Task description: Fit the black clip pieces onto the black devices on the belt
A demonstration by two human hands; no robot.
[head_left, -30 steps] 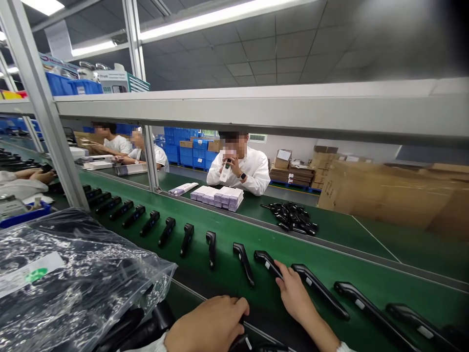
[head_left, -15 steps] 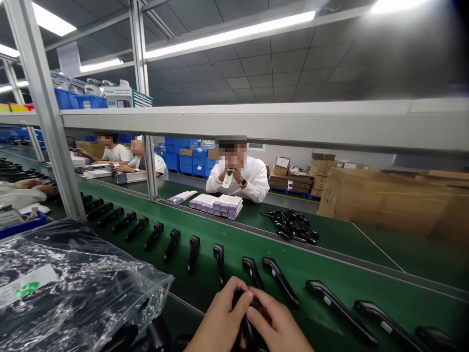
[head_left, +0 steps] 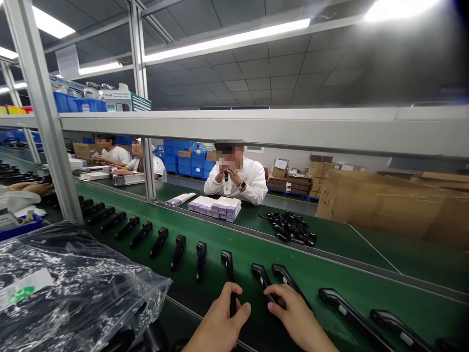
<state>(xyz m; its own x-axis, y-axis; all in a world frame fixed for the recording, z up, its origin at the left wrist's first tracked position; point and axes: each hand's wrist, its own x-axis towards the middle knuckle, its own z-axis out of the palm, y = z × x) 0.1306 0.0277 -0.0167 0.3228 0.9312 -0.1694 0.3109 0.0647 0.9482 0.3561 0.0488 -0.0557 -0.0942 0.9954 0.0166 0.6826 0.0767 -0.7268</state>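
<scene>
A row of black handheld devices lies on the green conveyor belt (head_left: 330, 274) in front of me. My left hand (head_left: 220, 325) is at the bottom centre, with thumb and forefinger closed round the handle of one black device (head_left: 227, 259). My right hand (head_left: 295, 320) is just to its right. Its thumb and forefinger pinch the handle end of the neighbouring black device (head_left: 261, 275). A third device (head_left: 287, 279) lies right beside that hand. More devices run off left (head_left: 159, 242) and right (head_left: 348, 313) along the belt.
A clear plastic bag (head_left: 73, 283) of dark parts fills the lower left. Across the belt a co-worker (head_left: 252, 181) holds a white device, with stacked small boxes (head_left: 216, 205) and a pile of black parts (head_left: 293, 227) nearby. Cardboard cartons (head_left: 384, 200) stand right; a metal post (head_left: 47, 137) rises left.
Half a second ago both hands were closed together on one black device. Now they are apart, each on a separate device on the belt. The row has shifted left.
</scene>
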